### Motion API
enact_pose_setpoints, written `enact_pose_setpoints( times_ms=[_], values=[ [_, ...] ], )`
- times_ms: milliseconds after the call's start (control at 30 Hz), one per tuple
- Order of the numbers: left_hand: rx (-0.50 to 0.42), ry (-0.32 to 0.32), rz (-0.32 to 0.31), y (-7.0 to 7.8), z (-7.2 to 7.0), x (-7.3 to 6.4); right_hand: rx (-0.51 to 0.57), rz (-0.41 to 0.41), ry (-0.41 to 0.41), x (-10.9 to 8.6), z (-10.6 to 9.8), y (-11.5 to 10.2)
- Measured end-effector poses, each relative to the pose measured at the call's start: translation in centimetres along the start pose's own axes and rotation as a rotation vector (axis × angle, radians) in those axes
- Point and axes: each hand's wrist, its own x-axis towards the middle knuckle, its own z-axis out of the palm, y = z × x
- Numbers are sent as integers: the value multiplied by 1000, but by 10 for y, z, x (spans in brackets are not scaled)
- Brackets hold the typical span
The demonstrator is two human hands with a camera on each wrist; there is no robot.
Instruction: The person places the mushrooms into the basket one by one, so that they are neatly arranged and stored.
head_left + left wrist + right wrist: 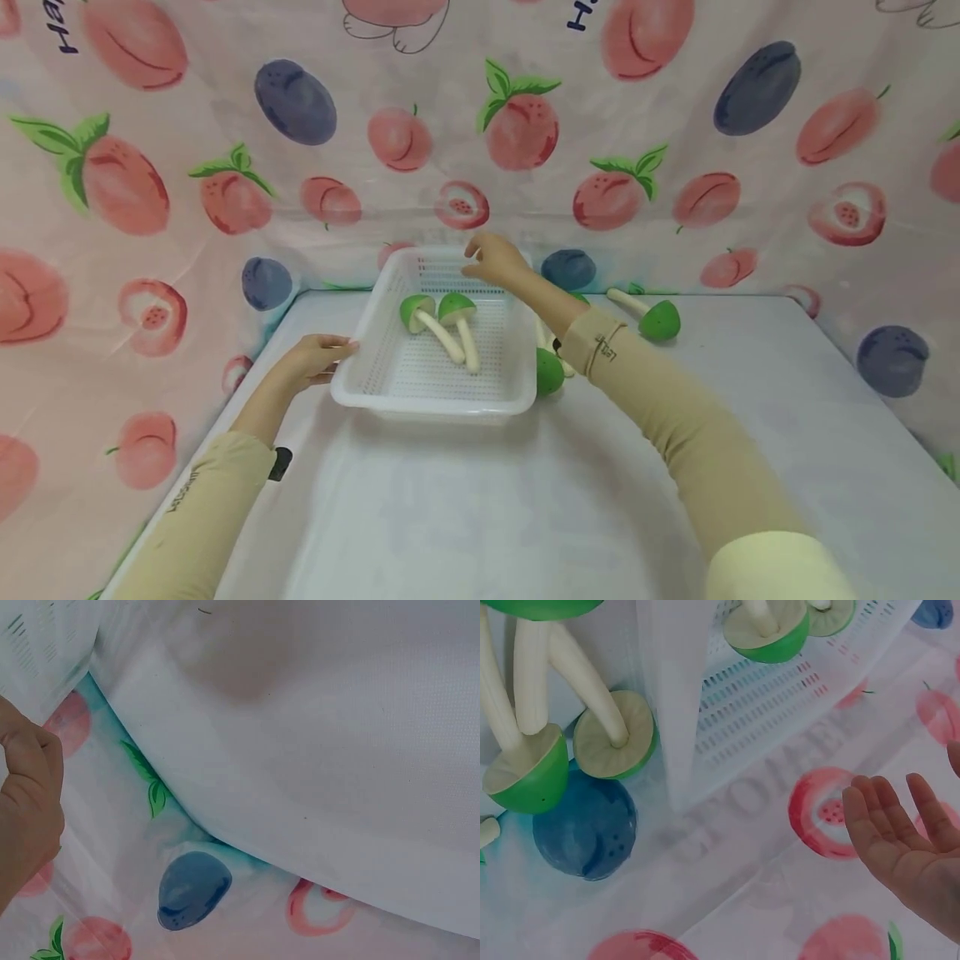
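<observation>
A white plastic basket [435, 407] with slotted walls holds two toy mushrooms, a left one [411, 313] and a right one [457, 308], each with a green cap and long pale stem. At the basket's left side my left hand [313, 362] grips the rim; in the left wrist view the hand [31, 784] shows bent fingers beside the basket wall [45, 652]. Over the basket's far edge hangs my right hand [497, 261], fingers loosely bent and holding nothing. The right wrist view shows that hand [911, 847] with its fingers spread apart.
Right of the basket, several more mushrooms lie on the white table [450, 517], partly hidden by my right forearm; one green cap [550, 372] sits against the basket. Another mushroom [660, 321] lies farther right. A fruit-print cloth [465, 108] hangs behind the table.
</observation>
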Motion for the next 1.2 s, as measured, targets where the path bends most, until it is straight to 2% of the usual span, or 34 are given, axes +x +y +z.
enact_pose_setpoints(
  times_ms=[267, 500, 600, 733, 900, 967, 1200],
  values=[
    [-13, 4, -10, 0, 0, 0, 125, -5, 5, -32, -17, -1],
    [-30, 11, -26, 2, 2, 1, 156, -23, -8, -53, -26, 7],
    [-37, 13, -10, 1, 1, -1, 177, -30, -5, -60, -28, 12],
    [-59, 5, 10, -3, 0, -2, 204, -57, 11, -70, -28, 22],
    [-52, -13, 13, -6, -1, -2, 230, -36, 9, -87, -25, 36],
    [-39, -9, 20, -6, -1, -2, 234, -30, 19, -93, -23, 42],
    [-20, 8, 28, -2, 0, -2, 248, -81, 64, -109, -16, 62]
  ],
)
